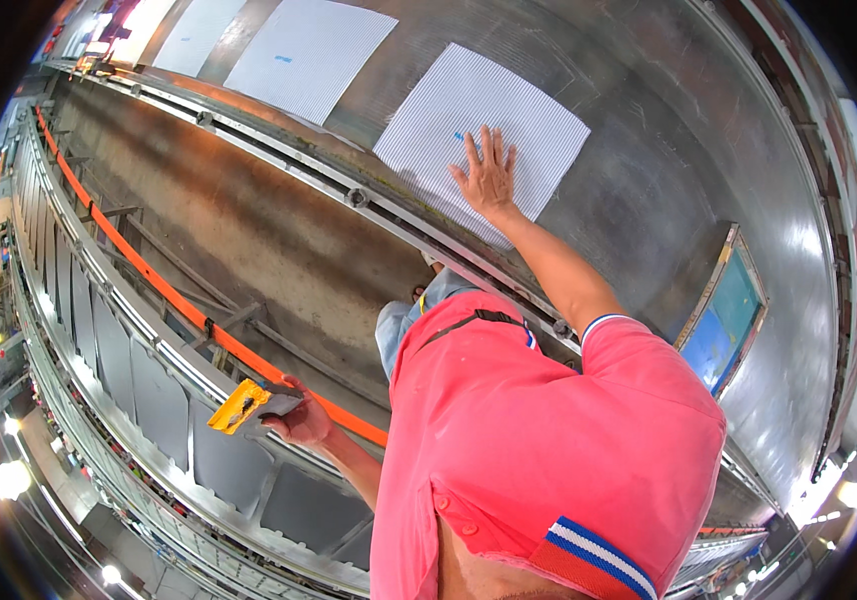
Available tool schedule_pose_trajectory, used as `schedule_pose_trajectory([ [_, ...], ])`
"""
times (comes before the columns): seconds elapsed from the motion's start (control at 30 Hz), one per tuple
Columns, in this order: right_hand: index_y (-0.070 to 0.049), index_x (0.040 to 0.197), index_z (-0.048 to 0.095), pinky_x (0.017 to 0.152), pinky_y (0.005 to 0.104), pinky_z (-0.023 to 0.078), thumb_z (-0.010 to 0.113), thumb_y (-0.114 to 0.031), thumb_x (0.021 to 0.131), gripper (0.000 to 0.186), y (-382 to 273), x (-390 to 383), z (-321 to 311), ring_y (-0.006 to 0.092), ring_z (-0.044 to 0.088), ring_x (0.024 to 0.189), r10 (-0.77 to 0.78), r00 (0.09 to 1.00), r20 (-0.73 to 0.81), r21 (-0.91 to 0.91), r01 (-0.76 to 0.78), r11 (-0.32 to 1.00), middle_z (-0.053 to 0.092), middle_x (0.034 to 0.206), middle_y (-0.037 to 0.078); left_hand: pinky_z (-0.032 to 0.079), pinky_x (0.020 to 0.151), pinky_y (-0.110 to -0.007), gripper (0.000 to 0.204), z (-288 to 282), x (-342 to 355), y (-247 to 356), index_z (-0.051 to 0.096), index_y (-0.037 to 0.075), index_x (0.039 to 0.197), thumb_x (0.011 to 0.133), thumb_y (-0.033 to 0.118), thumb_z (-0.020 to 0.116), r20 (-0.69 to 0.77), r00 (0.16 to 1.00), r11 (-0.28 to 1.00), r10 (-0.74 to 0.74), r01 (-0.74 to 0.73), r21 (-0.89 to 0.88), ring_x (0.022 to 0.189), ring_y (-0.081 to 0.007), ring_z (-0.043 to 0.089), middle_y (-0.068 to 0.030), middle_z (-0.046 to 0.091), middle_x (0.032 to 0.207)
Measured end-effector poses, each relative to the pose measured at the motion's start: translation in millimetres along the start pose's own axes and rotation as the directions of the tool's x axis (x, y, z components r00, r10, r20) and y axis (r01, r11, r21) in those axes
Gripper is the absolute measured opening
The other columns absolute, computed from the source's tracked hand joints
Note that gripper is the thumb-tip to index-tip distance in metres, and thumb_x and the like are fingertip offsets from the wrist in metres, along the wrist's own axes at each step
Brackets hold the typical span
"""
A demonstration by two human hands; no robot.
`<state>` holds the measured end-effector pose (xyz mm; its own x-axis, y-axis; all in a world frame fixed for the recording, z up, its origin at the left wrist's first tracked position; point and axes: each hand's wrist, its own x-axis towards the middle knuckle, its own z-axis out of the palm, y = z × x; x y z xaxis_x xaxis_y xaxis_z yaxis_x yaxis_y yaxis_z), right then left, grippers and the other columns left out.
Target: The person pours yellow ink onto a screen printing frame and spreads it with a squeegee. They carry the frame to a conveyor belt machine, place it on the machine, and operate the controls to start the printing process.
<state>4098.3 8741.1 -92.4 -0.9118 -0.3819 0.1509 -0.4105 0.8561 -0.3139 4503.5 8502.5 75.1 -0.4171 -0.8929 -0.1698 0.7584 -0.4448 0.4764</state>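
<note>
Right hand (pixel 489 175) lies spread flat on one of three white sheets (pixel 479 135); left hand (pixel 301 418) grips a yellow scraper (pixel 241 405).

A white ribbed sheet (pixel 479 135), roughly square and finely lined, lies flat on the grey metal bench (pixel 669 150), one corner reaching the bench's railed edge. A small blue mark sits near its middle. A yellow scraper (pixel 241 405) with a dark slot is held tilted, well apart from the sheet, beside an orange rail.
</note>
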Motion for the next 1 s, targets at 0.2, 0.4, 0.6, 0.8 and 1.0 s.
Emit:
schedule_pose_trajectory([
  [0.2, -0.010, 0.145, 0.034, 0.112, 0.0633, 0.009, 0.047, -0.052, 0.092, 0.069, -2, 1, 4, 0.0396, 0.010, 0.143, 0.019, 0.996, 0.089, -0.017, -0.018, 1.000, 0.017, 0.154, 0.019, 0.034, 0.106, -0.053, 0.045, 31, 45, -22, 0.059, 0.012, 0.122, 0.080, 0.023, 0.074, 0.045, 0.996, 0.997, -0.079, 0.078, 0.025, 0.117, -0.0269, 0.054, -0.0053, 0.060, 0.126],
  [0.4, -0.013, 0.144, 0.036, 0.110, 0.0659, 0.010, 0.050, -0.051, 0.092, 0.067, -4, 3, 3, 0.0413, 0.011, 0.143, 0.016, 0.997, 0.069, 0.009, -0.016, 1.000, 0.019, 0.154, 0.019, 0.035, 0.105, -0.053, 0.050, 53, 75, -41, 0.059, 0.009, 0.120, 0.075, 0.019, 0.078, -0.079, 0.989, 0.991, -0.128, 0.131, 0.025, 0.113, -0.0298, 0.055, -0.0078, 0.062, 0.122],
  [0.6, -0.014, 0.144, 0.038, 0.109, 0.0669, 0.009, 0.052, -0.051, 0.091, 0.066, -5, 4, 0, 0.0414, 0.009, 0.143, 0.038, 0.994, 0.098, -0.007, -0.038, 0.999, 0.019, 0.154, 0.018, 0.036, 0.105, -0.053, 0.053, 61, 77, -52, 0.059, 0.008, 0.120, 0.072, 0.019, 0.079, -0.116, 0.978, 0.983, -0.172, 0.177, 0.038, 0.108, -0.0321, 0.057, -0.0074, 0.063, 0.119],
  [0.8, -0.014, 0.142, 0.041, 0.110, 0.0668, 0.007, 0.049, -0.052, 0.092, 0.063, -11, 13, -5, 0.0403, 0.008, 0.144, 0.012, 0.996, 0.085, 0.003, -0.013, 1.000, 0.019, 0.154, 0.018, 0.036, 0.104, -0.053, 0.052, 53, 76, -51, 0.060, 0.009, 0.118, 0.071, 0.020, 0.080, -0.148, 0.971, 0.979, -0.190, 0.199, 0.048, 0.106, -0.0320, 0.058, -0.0063, 0.063, 0.120],
  [1.0, -0.015, 0.140, 0.043, 0.110, 0.0668, 0.008, 0.048, -0.053, 0.092, 0.061, -6, 12, 3, 0.0397, 0.008, 0.144, -0.008, 0.997, 0.077, -0.020, 0.009, 1.000, 0.021, 0.153, 0.018, 0.036, 0.104, -0.052, 0.050, 52, 77, -51, 0.061, 0.010, 0.117, 0.072, 0.019, 0.080, -0.128, 0.967, 0.974, -0.220, 0.225, 0.025, 0.106, -0.0317, 0.058, -0.0056, 0.063, 0.119],
])
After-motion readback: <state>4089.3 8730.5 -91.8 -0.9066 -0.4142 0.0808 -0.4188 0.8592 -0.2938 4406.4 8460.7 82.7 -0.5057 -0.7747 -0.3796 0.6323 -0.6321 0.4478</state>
